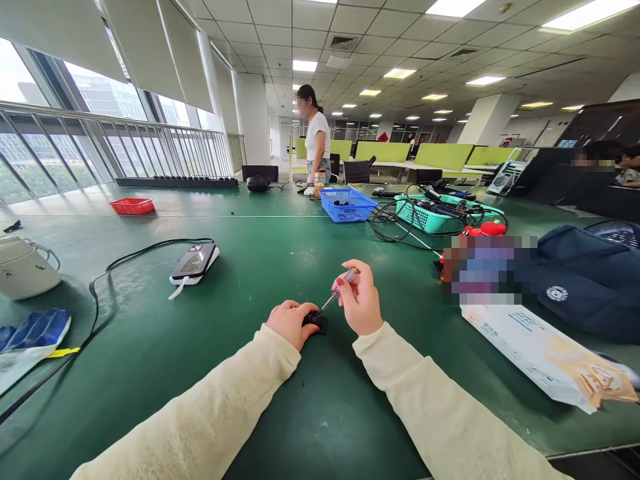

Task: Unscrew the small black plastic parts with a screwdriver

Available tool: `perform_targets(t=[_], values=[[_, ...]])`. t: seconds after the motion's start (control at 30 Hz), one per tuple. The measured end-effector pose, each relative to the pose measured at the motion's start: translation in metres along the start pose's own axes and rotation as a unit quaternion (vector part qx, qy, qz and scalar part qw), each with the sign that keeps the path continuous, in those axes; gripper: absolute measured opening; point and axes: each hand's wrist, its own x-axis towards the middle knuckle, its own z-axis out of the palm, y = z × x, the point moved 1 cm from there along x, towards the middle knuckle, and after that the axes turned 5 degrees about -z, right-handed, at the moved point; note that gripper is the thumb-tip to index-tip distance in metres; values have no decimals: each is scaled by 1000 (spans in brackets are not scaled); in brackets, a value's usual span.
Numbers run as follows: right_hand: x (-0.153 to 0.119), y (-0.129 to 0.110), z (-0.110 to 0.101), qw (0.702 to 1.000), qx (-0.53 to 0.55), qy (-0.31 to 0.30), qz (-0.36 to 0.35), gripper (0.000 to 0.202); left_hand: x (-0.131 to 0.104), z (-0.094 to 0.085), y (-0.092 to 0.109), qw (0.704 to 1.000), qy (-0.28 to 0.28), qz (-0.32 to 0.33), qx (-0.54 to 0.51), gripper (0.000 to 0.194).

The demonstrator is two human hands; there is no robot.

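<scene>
Left hand [290,323], in the head view, grips a small black part [316,324] against the green table [200,373]; the right hand [361,300] holds a slanted screwdriver [330,301] to it. That slant — or a loose hold — could let the tip skid into the left hand. Print on the white packet [525,343] and dark bag [590,280] — unreadable.

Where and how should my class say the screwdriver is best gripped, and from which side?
Probably by the handle, coming from the right, where the right hand holds it. The screwdriver leans: its handle is the upper, right-hand end, while its thin shaft slopes down left toward the black part in the left hand, so coming from there would likely crowd that hand.
</scene>
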Motion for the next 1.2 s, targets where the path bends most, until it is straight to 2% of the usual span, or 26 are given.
perform_targets(t=[0.13,0.4,0.7,0.87,1.07,1.2], values=[[-2,0,2,1000,-5,-3,-6,32,1,0,0,1000,2,12,5,38],[8,15,0,992,66,51,98,49,-1,-3,4,1000,-9,-10,8,38],[5,12,1,995,52,37,78,47,-2,0,2,1000,2,6,-8,40],[7,15,0,995,45,46,81,49,-3,0,0,998,37,46,-29,44],[6,15,0,996,43,40,74,47,-4,-3,-1,990,99,85,-53,33],[6,16,-1,996,34,43,65,46,-3,-1,-4,989,108,89,-47,31]])
